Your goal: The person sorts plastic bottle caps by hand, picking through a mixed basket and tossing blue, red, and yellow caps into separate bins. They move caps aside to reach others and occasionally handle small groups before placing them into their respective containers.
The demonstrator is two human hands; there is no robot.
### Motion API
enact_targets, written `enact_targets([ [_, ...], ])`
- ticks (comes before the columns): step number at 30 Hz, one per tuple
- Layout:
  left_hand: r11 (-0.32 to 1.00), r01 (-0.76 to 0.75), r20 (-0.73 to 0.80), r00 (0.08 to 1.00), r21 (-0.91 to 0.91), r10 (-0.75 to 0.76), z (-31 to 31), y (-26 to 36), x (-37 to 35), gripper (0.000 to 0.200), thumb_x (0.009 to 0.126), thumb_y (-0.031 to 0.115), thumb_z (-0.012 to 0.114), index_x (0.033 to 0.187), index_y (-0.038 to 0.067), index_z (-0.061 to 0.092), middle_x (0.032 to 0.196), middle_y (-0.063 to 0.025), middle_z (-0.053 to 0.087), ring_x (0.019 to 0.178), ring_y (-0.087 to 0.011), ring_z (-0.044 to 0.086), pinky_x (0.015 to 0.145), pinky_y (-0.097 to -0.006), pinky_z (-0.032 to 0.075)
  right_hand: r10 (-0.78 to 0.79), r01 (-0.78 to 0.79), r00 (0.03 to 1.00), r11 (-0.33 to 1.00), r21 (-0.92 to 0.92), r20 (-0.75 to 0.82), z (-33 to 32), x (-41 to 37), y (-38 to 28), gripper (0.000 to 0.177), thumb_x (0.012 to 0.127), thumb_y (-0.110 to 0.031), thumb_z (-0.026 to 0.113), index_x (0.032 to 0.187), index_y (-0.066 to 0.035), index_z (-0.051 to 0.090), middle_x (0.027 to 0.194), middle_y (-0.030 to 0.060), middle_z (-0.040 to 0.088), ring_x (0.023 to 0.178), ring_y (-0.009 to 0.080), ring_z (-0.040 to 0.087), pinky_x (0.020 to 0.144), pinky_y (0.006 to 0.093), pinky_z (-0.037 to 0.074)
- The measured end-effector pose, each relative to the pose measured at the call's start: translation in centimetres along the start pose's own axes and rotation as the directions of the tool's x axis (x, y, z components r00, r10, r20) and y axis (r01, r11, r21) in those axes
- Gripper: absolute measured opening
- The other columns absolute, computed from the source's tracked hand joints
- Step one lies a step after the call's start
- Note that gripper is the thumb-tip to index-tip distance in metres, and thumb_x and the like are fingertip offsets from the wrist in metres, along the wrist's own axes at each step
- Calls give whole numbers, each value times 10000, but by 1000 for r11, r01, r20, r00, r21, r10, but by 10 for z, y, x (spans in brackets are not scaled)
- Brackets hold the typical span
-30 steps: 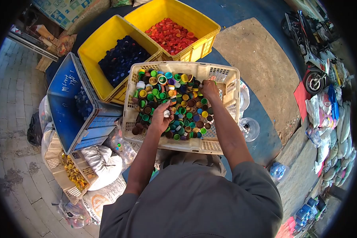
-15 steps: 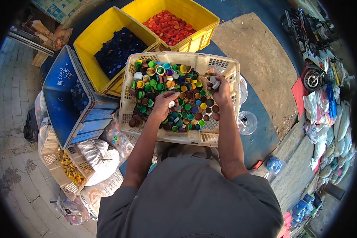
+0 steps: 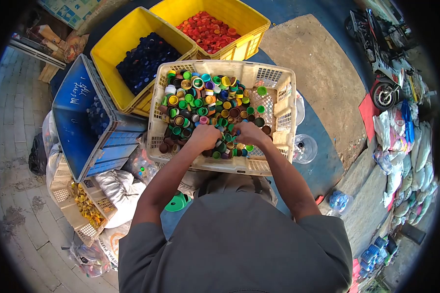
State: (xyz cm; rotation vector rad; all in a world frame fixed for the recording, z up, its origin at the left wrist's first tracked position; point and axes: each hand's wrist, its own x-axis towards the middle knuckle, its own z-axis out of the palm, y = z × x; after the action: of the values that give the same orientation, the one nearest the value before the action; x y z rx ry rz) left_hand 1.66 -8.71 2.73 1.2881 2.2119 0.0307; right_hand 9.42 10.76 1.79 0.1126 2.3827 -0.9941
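A cream plastic crate holds a loose pile of plastic bottle caps, mostly green, brown, yellow and white. My left hand reaches into the near middle of the pile, its fingers curled inward and their tips mostly hidden among the caps. Just to its right, my right hand is bent down with fingers pinched together. A bit of blue, likely a bottle cap, shows at its fingertips. A few green caps lie apart on the crate's right side.
Behind the crate stand a yellow bin of dark blue caps and another yellow bin of red caps. A blue bin is at the left, above a crate of yellow pieces. A clear round container sits right.
Both hands have lowered into the near middle of the pile and come closer together. The white and grey caps they held are out of sight. Green caps now lie on the crate's right side.
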Motion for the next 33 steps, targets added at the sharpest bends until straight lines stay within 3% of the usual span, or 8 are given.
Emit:
enact_targets([
  [4,994,-54,42,998,92,50,3,4,4,371,702,145,697,1067,216,704,845,-123,676,825,-300,676,692,-422,542,10,-10,999,1000,-9,34,9,1,10,366,702,-225,731,1031,-71,681,944,180,678,893,328,647,783,397,504],
  [10,994,-105,8,995,44,104,-3,6,-1,295,752,246,718,1030,150,694,856,-142,669,831,-312,669,691,-421,540,99,-99,995,995,6,26,1,0,3,376,729,-239,712,1056,-57,673,953,189,680,874,336,659,788,396,515],
  [14,942,-150,-192,977,-300,94,10,-15,-7,304,807,259,707,1046,78,654,863,-135,657,750,-246,653,656,-372,528,45,-19,973,993,117,-226,2,5,13,338,741,-211,684,1036,-46,676,955,204,679,890,352,658,798,412,517],
  [16,788,-216,-274,960,-577,62,-3,-23,-19,311,826,237,697,1059,42,629,867,-118,655,676,-187,627,600,-325,514,21,48,923,985,167,-385,0,11,11,282,758,-192,680,994,-38,679,955,213,675,892,363,654,804,431,514],
  [19,103,-109,-126,976,-989,-176,-16,-24,-42,347,780,224,750,1033,24,621,806,-104,649,504,-110,534,457,-242,414,-57,161,854,974,157,-517,-4,29,4,239,774,-185,682,956,-31,674,918,217,671,856,367,652,795,444,512],
  [20,-83,-186,-171,972,-979,-163,-7,-34,-43,341,805,202,715,1067,28,583,835,-120,649,440,-79,488,407,-194,353,-77,159,835,982,105,-546,-5,37,0,241,773,-195,708,959,-45,669,918,207,652,862,369,640,782,450,511],
  [23,-506,-355,-337,932,-786,-132,3,-44,-59,352,807,144,678,1110,32,537,839,-151,643,439,-92,503,405,-203,363,-151,167,793,986,-27,-590,-4,54,-21,299,765,-209,728,1023,-76,657,945,189,625,904,371,624,782,446,513],
  [33,-671,-422,-411,892,-610,-187,19,-49,-72,424,781,181,581,1164,29,482,992,-214,621,468,-112,469,402,-212,348,-150,131,770,988,-77,-620,25,93,-30,332,758,-224,740,1064,-144,640,1040,125,592,958,358,604,772,466,512],
])
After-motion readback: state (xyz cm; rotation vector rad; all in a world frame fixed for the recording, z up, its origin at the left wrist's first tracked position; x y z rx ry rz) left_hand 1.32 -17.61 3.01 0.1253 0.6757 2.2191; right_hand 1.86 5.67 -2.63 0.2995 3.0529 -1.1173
